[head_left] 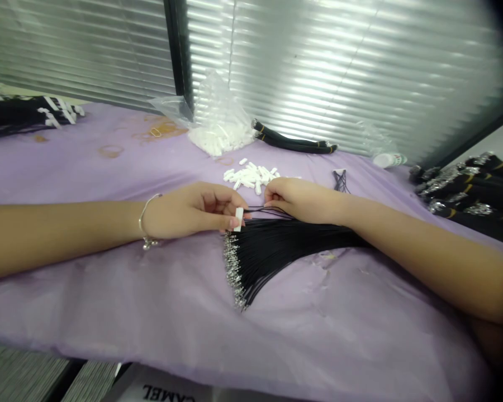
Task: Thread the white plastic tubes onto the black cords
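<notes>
My left hand point(193, 211), with a bracelet at the wrist, pinches a small white connector housing point(239, 219) between thumb and fingers. A few thin black wires point(268, 210) run from the housing to my right hand point(297, 196), whose fingers are closed on them. Just below both hands a fanned bundle of black wires point(285, 240) lies on the cloth, its silvery metal terminals point(233, 268) at the left end. Beyond my fingers is a loose pile of white housings point(251, 175). My right fingertips are partly hidden.
Behind the pile stands a clear bag of white housings point(222, 134). Wire bundles point(295, 142) lie by the blinds, with more bundles point(473, 187) at right. Finished-looking wires with white ends point(58, 111) are at far left. A purple cloth point(151, 312) covers the table.
</notes>
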